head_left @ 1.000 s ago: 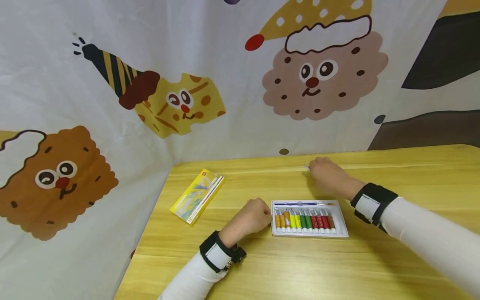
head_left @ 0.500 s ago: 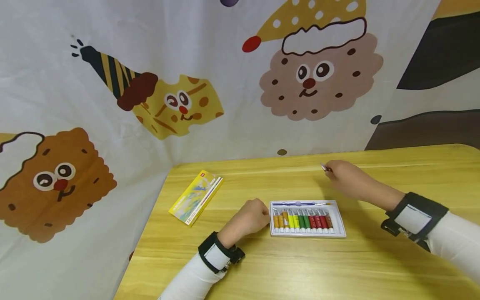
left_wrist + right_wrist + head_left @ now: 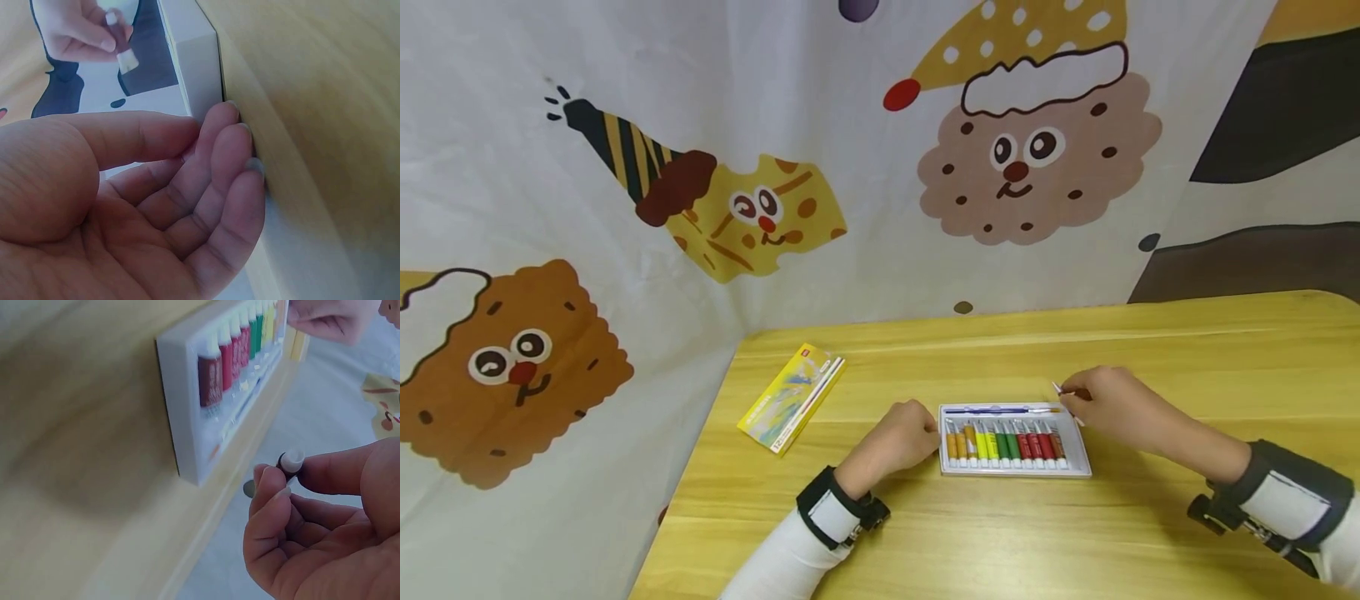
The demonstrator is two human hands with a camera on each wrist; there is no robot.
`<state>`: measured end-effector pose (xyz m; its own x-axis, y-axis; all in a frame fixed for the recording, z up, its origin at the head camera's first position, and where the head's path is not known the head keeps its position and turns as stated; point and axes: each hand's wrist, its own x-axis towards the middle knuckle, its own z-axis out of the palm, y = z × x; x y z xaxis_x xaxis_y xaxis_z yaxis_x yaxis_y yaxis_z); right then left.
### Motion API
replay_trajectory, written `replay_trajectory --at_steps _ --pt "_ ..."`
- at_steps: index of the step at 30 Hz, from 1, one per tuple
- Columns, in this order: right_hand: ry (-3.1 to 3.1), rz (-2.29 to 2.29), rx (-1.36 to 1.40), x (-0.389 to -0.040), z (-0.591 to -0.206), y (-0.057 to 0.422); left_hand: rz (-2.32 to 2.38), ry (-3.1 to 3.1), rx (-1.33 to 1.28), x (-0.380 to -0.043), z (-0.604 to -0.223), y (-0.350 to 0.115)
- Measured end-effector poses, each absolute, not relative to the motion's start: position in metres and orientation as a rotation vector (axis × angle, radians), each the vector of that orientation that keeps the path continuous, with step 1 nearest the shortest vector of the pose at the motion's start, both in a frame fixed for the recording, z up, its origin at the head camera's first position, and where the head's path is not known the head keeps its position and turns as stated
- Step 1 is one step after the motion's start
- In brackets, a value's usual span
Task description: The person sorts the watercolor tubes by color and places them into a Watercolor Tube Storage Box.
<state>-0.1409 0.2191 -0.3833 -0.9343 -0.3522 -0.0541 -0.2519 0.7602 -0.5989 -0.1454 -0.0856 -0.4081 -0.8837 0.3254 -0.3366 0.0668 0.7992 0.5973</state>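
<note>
A white plastic tray (image 3: 1077,450) holds a row of paint tubes (image 3: 1003,444), running from orange through yellow and green to red and brown. A blue-handled paintbrush (image 3: 992,410) lies in its upper slot. My left hand (image 3: 897,435) grips the tray's left edge; in the left wrist view, thumb and curled fingers meet at the tray corner (image 3: 197,69). My right hand (image 3: 1120,408) pinches a dark brown paint tube (image 3: 1081,393) just above the tray's upper right corner. The right wrist view shows its white cap (image 3: 294,459) between thumb and fingers.
A yellow paint box (image 3: 792,398) lies slanted at the left of the wooden table (image 3: 970,542). Behind the table's far edge hangs a white cloth (image 3: 880,250) printed with cartoon biscuits and cheese.
My right hand has come from the table's far side nearer and rightward to the tray's right end, bringing the brown paint tube. The left hand keeps its place at the tray.
</note>
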Motion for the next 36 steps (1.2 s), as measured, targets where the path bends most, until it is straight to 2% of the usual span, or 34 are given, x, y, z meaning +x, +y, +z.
replay_trajectory --at_steps 20,36 --pt "2.728 -0.961 -0.310 -0.117 -0.405 0.216 0.836 2.560 0.286 -0.144 -0.408 -0.086" --pt "2.817 -0.896 -0.347 -0.115 -0.413 0.215 0.836 2.554 0.287 -0.145 -0.408 -0.086"
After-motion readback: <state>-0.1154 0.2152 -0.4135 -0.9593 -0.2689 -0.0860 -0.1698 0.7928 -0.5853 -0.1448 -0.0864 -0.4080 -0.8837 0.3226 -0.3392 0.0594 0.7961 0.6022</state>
